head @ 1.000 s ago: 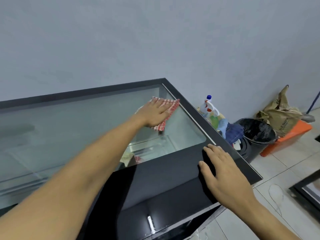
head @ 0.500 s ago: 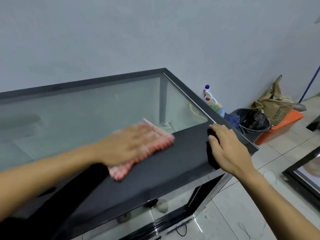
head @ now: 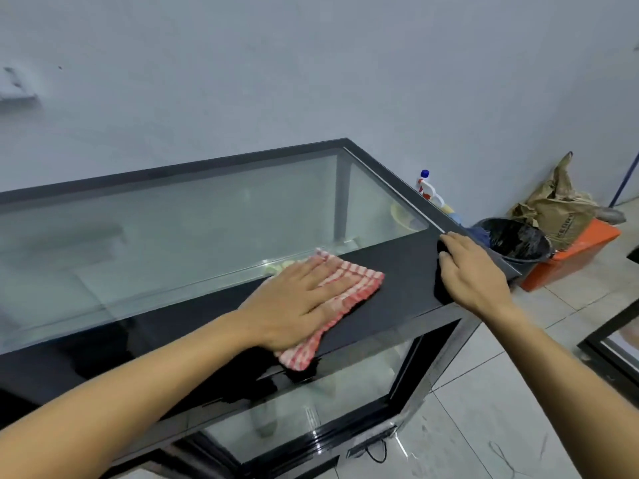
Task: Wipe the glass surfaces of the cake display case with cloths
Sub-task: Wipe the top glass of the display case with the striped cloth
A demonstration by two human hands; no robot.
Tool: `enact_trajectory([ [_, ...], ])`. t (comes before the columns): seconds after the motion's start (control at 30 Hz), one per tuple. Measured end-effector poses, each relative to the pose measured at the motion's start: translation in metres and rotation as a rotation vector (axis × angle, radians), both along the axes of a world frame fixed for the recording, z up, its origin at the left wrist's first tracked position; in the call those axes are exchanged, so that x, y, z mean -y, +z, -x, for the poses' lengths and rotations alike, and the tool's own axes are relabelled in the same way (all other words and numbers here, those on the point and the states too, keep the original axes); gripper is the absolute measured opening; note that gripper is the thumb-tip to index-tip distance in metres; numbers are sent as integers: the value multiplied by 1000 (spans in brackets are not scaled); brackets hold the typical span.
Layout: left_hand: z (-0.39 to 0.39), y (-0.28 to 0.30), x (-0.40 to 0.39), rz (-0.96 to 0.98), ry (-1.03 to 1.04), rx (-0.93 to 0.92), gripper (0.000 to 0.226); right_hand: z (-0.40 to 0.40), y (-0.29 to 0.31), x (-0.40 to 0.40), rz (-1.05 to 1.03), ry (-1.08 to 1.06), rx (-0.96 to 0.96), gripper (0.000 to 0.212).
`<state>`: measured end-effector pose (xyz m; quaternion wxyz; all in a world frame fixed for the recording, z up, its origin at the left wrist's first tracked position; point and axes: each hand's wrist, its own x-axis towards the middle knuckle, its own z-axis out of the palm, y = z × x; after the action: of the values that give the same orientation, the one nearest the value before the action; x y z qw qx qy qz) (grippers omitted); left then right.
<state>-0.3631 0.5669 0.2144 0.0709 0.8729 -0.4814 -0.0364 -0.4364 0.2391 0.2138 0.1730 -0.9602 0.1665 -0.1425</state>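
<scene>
Atop the display case, the flat left hand presses a red checked cloth; the right hand rests on a black cloth, fingers relaxed.

Left hand presses flat on checked cloth atop case; right hand covers black cloth under its fingers.

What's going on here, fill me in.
A person is wiping the top of a glass cake display case. The left hand lies flat on a red-and-white checked cloth, pressing it on the black front band of the top, just at the edge of the clear glass. The right hand rests on a dark cloth at the near right corner. A spray bottle and a black bucket stand on the floor beyond that end.
</scene>
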Motion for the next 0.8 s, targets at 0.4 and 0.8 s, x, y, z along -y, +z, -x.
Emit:
enact_trajectory([
  [0.4,-27,6,47,36,844,-34,68,-11,-9,7,108,37,-39,27],
  [0.8,-16,3,180,-30,466,-45,60,33,4,93,-607,169,150,60],
])
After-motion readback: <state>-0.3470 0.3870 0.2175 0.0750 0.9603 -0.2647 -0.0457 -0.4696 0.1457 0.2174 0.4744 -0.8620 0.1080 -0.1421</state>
